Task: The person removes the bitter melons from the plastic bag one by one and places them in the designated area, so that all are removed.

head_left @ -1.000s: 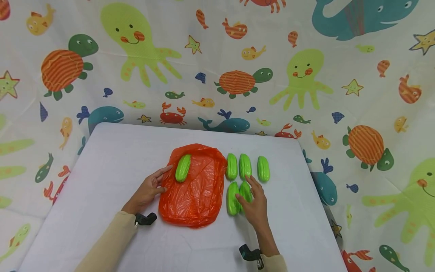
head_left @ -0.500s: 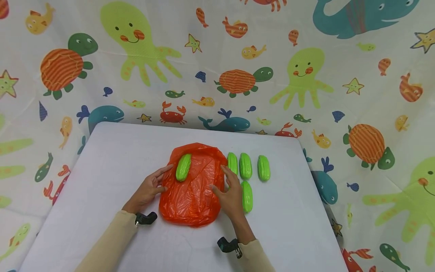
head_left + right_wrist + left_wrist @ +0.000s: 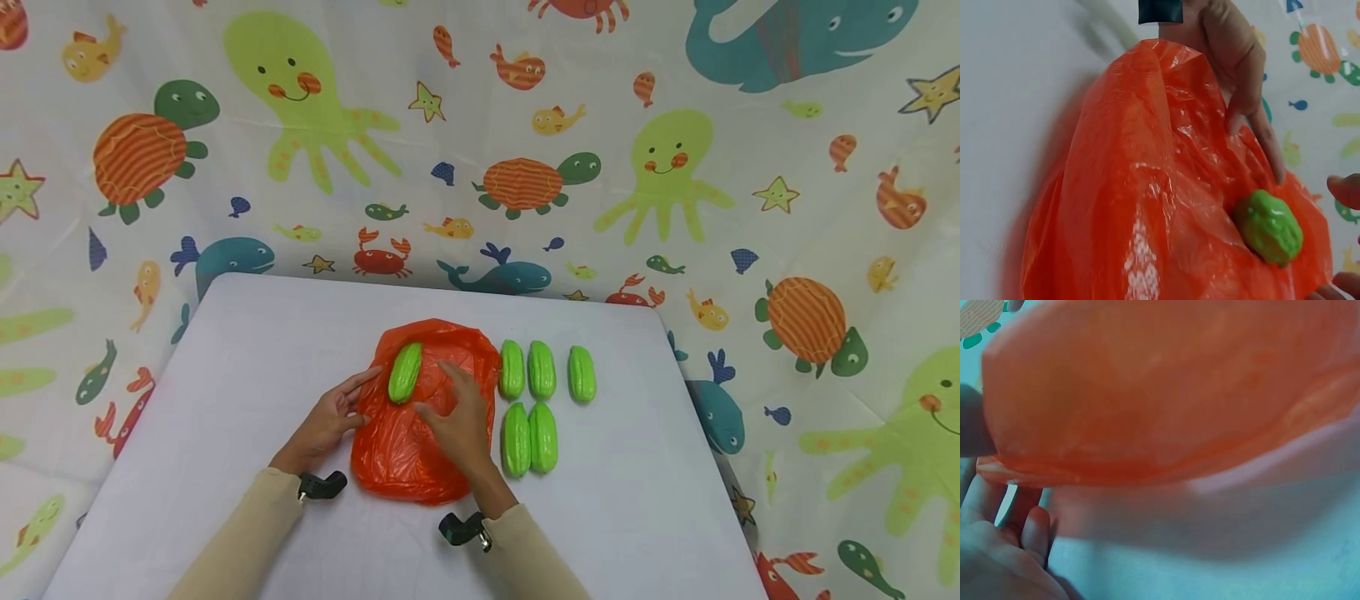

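A green, ridged, cucumber-like vegetable point(image 3: 406, 373) lies on the upper left part of a red plastic bag point(image 3: 412, 467). My left hand point(image 3: 324, 427) holds the bag's left edge. In the left wrist view, that hand point(image 3: 997, 550) has fingers under the edge of the bag point(image 3: 1147, 412) and a dark finger shape above it. Over the middle of the bag is my right hand point(image 3: 461, 425), thumb and fingers spread apart, holding nothing. Its fingertips are just right of the vegetable. The right wrist view shows the vegetable's rounded end point(image 3: 1269, 226) in a fold of the bag.
Several like green vegetables point(image 3: 542, 369) stand in two rows right of the bag, on a white-covered table point(image 3: 645, 500). Behind and beside the table hangs a cloth point(image 3: 480, 100) printed with sea animals. A small black device point(image 3: 463, 528) sits on each wrist.
My right hand has moved left, from above the row of vegetables to over the bag beside the single vegetable. The left hand and the bag have stayed in place.
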Motion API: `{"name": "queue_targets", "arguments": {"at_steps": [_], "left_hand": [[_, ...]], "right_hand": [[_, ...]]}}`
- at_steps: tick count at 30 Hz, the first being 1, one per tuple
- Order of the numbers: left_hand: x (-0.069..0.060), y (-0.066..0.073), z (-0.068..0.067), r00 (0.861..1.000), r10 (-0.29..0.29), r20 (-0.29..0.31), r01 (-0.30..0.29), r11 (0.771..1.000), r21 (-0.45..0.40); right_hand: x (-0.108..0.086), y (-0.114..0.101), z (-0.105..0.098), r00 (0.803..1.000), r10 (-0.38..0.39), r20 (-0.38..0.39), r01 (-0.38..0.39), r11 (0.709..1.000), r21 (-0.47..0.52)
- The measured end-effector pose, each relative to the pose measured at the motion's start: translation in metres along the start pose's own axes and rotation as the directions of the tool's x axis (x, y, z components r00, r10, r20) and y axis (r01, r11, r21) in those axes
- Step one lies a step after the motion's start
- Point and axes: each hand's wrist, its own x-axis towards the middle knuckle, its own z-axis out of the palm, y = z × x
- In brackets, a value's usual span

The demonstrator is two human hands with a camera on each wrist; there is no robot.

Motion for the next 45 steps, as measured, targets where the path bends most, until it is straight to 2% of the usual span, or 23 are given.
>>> {"name": "queue_targets", "arguments": {"at_steps": [8, 14, 22, 25, 32, 45], "left_hand": [[-0.001, -0.003, -0.001, 1.000, 0.007, 0.007, -0.006, 1.000, -0.022], [-0.001, -0.002, -0.001, 1.000, 0.017, 0.010, -0.017, 0.999, -0.032], [-0.001, -0.002, 0.000, 1.000, 0.019, 0.005, -0.019, 1.000, -0.024], [-0.001, -0.003, 0.000, 1.000, 0.021, 0.003, -0.021, 1.000, -0.017], [0.000, -0.005, -0.001, 1.000, 0.027, 0.005, -0.027, 0.999, -0.022], [0.000, -0.002, 0.000, 1.000, 0.007, -0.019, -0.007, 1.000, 0.002]], "right_hand": [[0.012, -0.006, 0.025, 0.997, 0.064, 0.042, -0.062, 0.997, -0.044], [0.022, -0.010, 0.040, 0.996, 0.063, 0.065, -0.058, 0.996, -0.070], [0.034, -0.012, 0.055, 0.992, 0.108, 0.072, -0.098, 0.987, -0.130], [0.036, -0.010, 0.057, 0.992, 0.109, 0.070, -0.100, 0.988, -0.117], [0.031, -0.005, 0.053, 0.990, 0.124, 0.067, -0.120, 0.990, -0.070], [0.009, -0.004, 0.017, 0.991, 0.132, 0.009, -0.133, 0.988, 0.076]]}}
